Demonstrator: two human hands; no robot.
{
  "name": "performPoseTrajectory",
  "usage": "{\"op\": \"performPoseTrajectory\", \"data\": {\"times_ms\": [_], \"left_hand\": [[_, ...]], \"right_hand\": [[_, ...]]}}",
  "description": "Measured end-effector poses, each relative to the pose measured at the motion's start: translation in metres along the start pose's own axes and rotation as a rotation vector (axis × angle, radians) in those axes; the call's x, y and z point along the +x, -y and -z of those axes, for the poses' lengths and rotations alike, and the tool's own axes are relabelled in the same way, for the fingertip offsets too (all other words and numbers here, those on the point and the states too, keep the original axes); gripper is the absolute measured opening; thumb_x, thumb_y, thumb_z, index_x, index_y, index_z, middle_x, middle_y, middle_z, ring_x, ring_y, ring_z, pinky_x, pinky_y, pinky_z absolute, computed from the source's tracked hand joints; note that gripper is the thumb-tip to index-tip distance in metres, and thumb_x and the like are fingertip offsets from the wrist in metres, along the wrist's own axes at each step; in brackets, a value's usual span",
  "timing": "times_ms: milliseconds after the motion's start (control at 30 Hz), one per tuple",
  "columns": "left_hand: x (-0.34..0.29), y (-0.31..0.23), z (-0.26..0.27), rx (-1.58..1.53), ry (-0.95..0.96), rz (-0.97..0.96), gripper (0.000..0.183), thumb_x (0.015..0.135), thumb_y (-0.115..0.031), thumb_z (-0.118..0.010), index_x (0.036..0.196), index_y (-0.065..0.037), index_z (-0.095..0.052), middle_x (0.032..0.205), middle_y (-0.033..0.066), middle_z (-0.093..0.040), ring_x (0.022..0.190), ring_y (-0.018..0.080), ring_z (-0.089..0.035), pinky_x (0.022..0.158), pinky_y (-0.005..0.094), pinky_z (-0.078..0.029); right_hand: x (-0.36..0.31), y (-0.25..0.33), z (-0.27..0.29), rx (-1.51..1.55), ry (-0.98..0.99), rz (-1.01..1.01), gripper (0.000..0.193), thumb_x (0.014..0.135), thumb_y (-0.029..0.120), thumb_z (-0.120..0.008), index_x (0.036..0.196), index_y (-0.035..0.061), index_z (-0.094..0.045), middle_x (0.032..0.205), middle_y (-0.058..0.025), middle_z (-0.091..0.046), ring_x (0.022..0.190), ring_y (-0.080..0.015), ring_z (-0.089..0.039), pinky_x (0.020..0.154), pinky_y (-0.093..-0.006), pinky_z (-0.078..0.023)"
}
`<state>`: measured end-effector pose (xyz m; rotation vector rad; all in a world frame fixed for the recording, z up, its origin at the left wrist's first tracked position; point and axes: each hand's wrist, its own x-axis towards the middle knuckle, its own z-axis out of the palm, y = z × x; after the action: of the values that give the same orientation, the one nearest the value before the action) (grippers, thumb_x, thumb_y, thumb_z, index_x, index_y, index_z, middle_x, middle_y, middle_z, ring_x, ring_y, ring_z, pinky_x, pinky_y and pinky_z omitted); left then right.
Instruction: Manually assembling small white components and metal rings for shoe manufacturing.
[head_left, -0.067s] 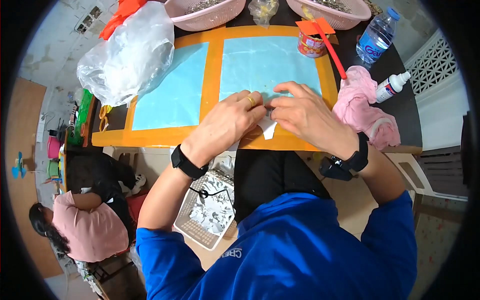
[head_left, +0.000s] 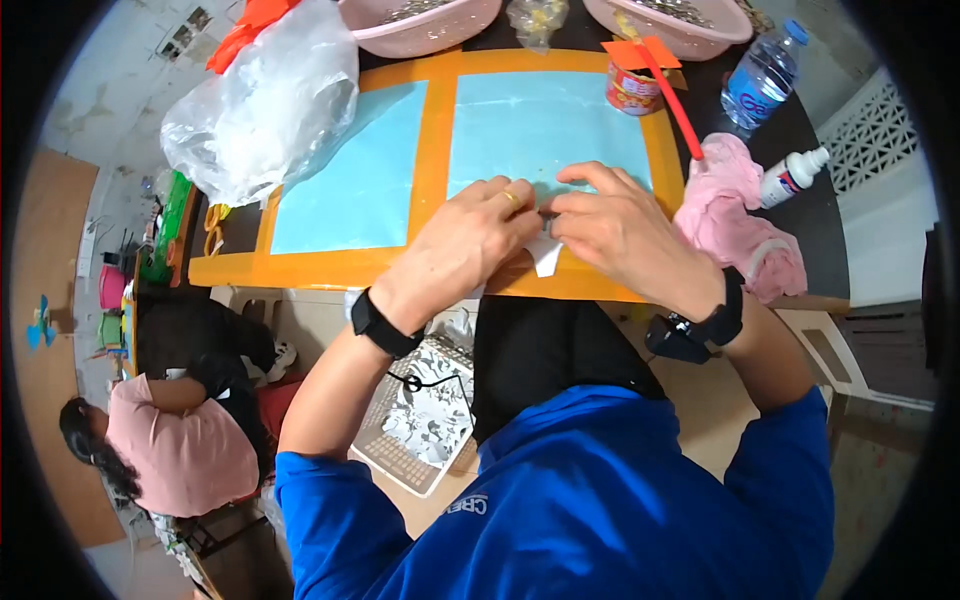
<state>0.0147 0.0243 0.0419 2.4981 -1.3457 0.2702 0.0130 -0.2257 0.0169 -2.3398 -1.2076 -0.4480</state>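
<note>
White paper (head_left: 546,260) this small needs slow, soft handling: it is best for the left hand (head_left: 474,230) to keep one side steady while the right hand (head_left: 628,228) makes tiny moves, so nothing creases. Both hands have their fingers bent in close, but I cannot tell if they pinch it. It is at the near edge of the desk (head_left: 824,228), between the hands. It looks plain, with straight sides, and its top is hidden
</note>
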Motion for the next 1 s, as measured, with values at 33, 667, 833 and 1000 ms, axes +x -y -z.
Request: {"op": "performPoseTrajectory", "data": {"times_ms": [33,667,833,1000], "left_hand": [[0.0,-0.002,0.002,0.022,0.014,0.008,0.02,0.085,-0.005,-0.075,0.104,-0.007,-0.07,0.111,0.0093,-0.064,0.106,0.0309,-0.064,0.091,0.0425,-0.055],[-0.032,-0.047,-0.019,0.158,-0.139,0.217,0.048,0.08,0.001,-0.074,0.128,-0.005,-0.073,0.127,0.0093,-0.066,0.115,0.0316,-0.06,0.097,0.0422,-0.053],[-0.036,-0.053,-0.025,0.123,-0.204,0.297,0.048,0.087,-0.001,-0.075,0.134,-0.009,-0.073,0.119,0.0091,-0.066,0.105,0.0315,-0.059,0.092,0.0422,-0.052],[-0.029,-0.054,-0.028,0.042,-0.316,0.4,0.032,0.093,-0.006,-0.076,0.125,-0.011,-0.08,0.109,0.0077,-0.067,0.099,0.0296,-0.056,0.086,0.0408,-0.051]], "right_hand": [[0.0,0.0,0.001,-0.019,0.006,-0.004,0.013,0.083,0.009,-0.077,0.096,0.0067,-0.076,0.113,-0.0025,-0.074,0.129,-0.0299,-0.06,0.103,-0.0452,-0.05],[-0.002,0.0,-0.005,0.037,-0.058,-0.02,0.016,0.081,0.009,-0.079,0.096,0.0046,-0.079,0.116,-0.0027,-0.077,0.129,-0.0303,-0.06,0.104,-0.0451,-0.05],[-0.002,0.001,-0.002,0.025,-0.031,-0.003,0.017,0.081,0.008,-0.079,0.097,0.0042,-0.079,0.117,-0.0025,-0.076,0.129,-0.0307,-0.059,0.105,-0.0455,-0.05],[-0.001,0.001,0.0,0.031,-0.018,-0.006,0.016,0.082,0.007,-0.078,0.098,0.0037,-0.079,0.117,-0.0031,-0.076,0.13,-0.0315,-0.059,0.105,-0.0453,-0.049]]}}
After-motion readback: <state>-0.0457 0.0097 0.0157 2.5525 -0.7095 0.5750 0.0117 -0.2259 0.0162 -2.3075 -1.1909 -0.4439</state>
